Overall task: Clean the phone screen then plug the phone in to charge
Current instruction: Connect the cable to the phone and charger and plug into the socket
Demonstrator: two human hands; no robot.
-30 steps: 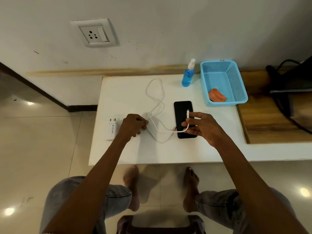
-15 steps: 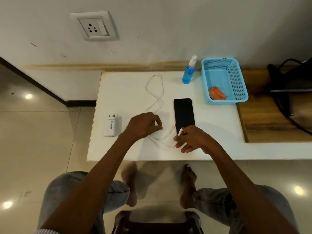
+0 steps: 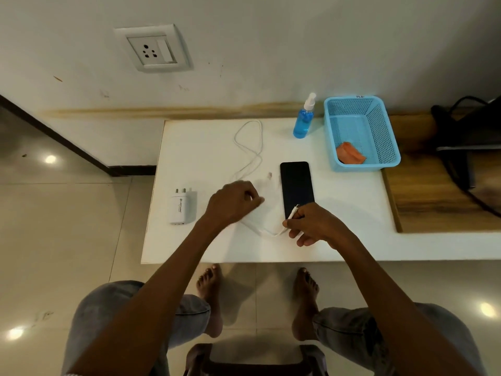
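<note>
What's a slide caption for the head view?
Right hand pinches the cable plug at the phone; left hand grips the cable.

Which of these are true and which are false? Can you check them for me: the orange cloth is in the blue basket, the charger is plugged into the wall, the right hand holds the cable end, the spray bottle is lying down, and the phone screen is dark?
1. The orange cloth lies in the blue basket. True.
2. The charger is plugged into the wall socket. False: it lies on the white table.
3. The right hand pinches the cable end. True.
4. The spray bottle lies on its side. False: it stands upright.
5. The phone screen is dark. True.
</note>
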